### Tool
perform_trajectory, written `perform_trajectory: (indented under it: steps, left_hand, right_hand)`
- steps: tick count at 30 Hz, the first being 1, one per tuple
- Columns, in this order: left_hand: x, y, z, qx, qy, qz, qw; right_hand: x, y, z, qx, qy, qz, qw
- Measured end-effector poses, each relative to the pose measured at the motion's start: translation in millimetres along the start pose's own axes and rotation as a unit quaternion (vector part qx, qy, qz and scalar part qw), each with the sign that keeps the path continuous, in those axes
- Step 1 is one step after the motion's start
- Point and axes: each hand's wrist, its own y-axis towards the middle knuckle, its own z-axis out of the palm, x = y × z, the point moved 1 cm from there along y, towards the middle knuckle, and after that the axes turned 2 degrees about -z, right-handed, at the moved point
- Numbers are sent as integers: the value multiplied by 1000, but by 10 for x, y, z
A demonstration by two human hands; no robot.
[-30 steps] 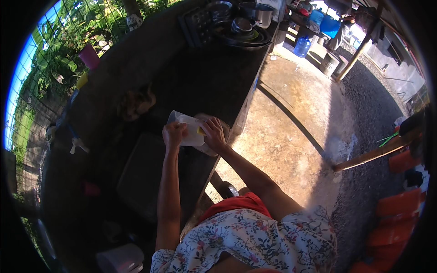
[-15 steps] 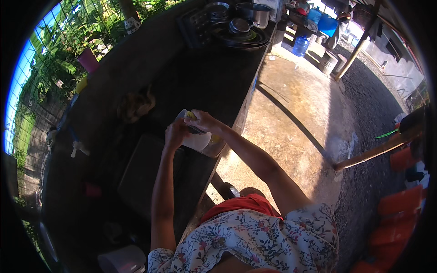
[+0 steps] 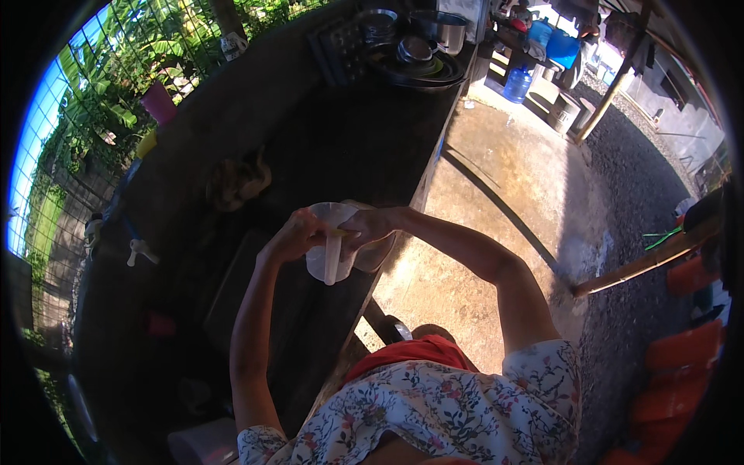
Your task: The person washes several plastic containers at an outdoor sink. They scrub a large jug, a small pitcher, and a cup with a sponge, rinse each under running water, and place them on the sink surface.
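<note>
Both hands meet over the dark counter, around a translucent whitish plastic container [image 3: 319, 267] with a round outline and a pale strip, perhaps its handle, standing out from it. My left hand [image 3: 301, 232] is closed on its left side. My right hand [image 3: 372, 226] is closed around something small and yellow-green [image 3: 339, 232], pressed against the strip; it looks like a sponge, mostly hidden by the fingers. Just beyond and below my right hand, another clear plastic container [image 3: 378, 254] sits at the counter's edge.
Pots and pans [image 3: 415, 58] are piled at the counter's far end. A cat-like patterned shape [image 3: 239, 182] lies on the dark counter [image 3: 333, 132]. A faucet [image 3: 141, 250] is at left, a pale tub [image 3: 203, 443] lower left. Right of the counter lies a sunlit concrete floor [image 3: 496, 209].
The container has turned, so its round outline and pale strip now show. My elbows have spread apart, and both hands have come slightly lower.
</note>
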Motion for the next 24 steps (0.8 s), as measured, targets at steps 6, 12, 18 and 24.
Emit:
perform_trajectory:
  steps: [6, 12, 18, 24]
  left_hand:
    - [-40, -195, 246, -259, -274, -109, 920]
    - [234, -111, 686, -193, -849, -116, 478]
    - [393, 123, 983, -288, -821, -118, 478]
    - [86, 250, 1172, -532, -666, -103, 512]
  right_hand:
    - [11, -44, 360, -113, -254, 24, 960]
    - [-107, 152, 613, -313, -390, -50, 864]
    - [183, 323, 970, -382, -119, 25, 916]
    - [425, 482, 691, -440, 535, 59, 719]
